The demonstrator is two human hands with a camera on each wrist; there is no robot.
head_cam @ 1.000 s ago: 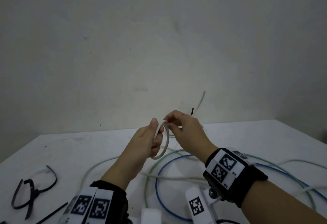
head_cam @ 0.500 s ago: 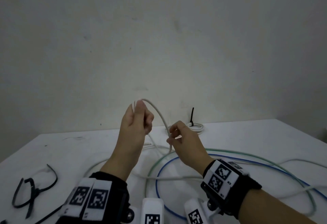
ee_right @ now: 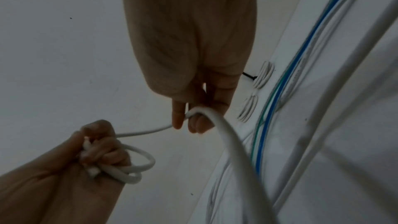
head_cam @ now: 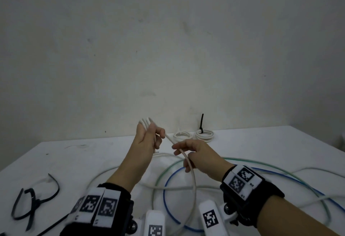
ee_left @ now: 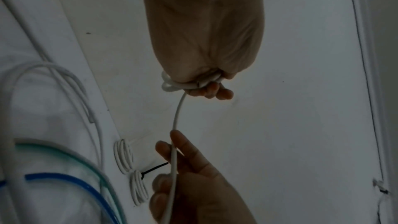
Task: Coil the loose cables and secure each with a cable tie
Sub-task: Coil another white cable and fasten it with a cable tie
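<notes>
1. Left hand (head_cam: pixel 147 138) up above the table (head_cam: pixel 280 142), fist clenched around a small coil of white cable (head_cam: pixel 190 172); only the loop tops peeking over the knuckles from the head view.
2. Right wrist view filling in the rest: loops (ee_right: pixel 133 168) bulging out of the left fist (ee_right: pixel 94 149), several turns stacked, one cable end poking out between the fingers.
3. Right hand (head_cam: pixel 197 158) lower and nearer, gripping the same cable, strand running taut up to the left fist.
4. From the left wrist view, cable (ee_left: pixel 175 122) lying along the right hand's fingers (ee_left: pixel 183 147), thumb curled over it.
5. Below the right hand, slack dropping to the table in a wide bend, crossing a blue cable (head_cam: pixel 168 185) and a green cable (head_cam: pixel 160 176) sprawled loose.
6. Far edge by the wall: two finished white coils, one (head_cam: pixel 182 136) just beside the other (head_cam: pixel 205 135), right one cinched with a black tie (head_cam: pixel 202 123) standing upright. Tie on the left one not visible.
7. Left side of table, head view only: loose black cable ties (head_cam: pixel 33 200), looped and tangled, well apart from the hands.
</notes>
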